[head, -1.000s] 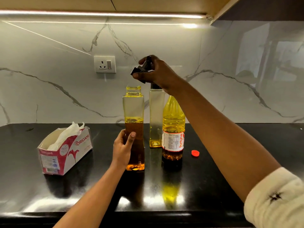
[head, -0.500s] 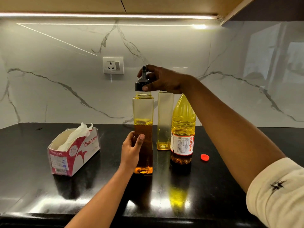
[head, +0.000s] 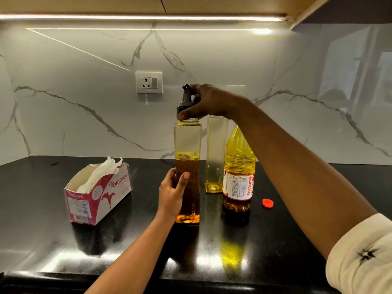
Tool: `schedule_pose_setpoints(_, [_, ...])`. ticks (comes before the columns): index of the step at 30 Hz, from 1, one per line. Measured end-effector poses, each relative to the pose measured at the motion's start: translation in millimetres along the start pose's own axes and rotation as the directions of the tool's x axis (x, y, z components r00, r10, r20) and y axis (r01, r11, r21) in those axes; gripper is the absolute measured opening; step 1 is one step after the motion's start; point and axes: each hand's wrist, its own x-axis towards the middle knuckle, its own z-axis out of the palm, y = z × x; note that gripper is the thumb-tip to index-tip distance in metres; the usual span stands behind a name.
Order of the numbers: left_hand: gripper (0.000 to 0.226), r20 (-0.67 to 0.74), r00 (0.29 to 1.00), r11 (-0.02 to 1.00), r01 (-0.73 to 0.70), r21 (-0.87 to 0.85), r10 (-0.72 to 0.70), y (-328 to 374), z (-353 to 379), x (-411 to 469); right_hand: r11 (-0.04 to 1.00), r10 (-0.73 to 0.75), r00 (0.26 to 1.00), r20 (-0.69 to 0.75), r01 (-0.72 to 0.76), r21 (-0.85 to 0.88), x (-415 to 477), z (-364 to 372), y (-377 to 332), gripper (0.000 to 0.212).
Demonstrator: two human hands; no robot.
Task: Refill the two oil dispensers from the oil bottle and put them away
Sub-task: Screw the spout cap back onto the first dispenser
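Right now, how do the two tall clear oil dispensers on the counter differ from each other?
The front dispenser is about half full of amber oil; the back dispenser holds only a thin yellow layer at its bottom. The left hand grips the front dispenser and the right hand holds a black spout cap on its neck; no hand holds the back dispenser, whose top is hidden. Both are tall, square and clear.
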Motion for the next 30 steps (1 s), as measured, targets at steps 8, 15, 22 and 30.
schedule_pose_setpoints(8, [0.074, -0.002, 1.000, 1.000, 0.005, -0.012, -0.005, 1, 0, -1, 0.922, 0.106, 0.992, -0.072, -0.071, 0.380, -10, 27, -4, 0.093])
schedule_pose_setpoints(15, [0.076, -0.008, 1.000, 1.000, 0.006, 0.002, -0.006, -1, -1, 1, 0.690, 0.209, 0.971, -0.114, -0.064, 0.721, -38, 9, 13, 0.069])
schedule_pose_setpoints(22, [0.077, -0.006, 1.000, 1.000, 0.019, 0.005, -0.019, 0, -1, 0, 0.688, 0.282, 0.942, -0.184, -0.065, 0.723, -30, 3, 21, 0.035])
schedule_pose_setpoints(30, [0.081, -0.007, 1.000, 1.000, 0.023, -0.002, -0.023, 2, 0, 0, 0.745, -0.033, 0.996, 0.078, -0.028, 0.667, -15, 15, 32, 0.039])
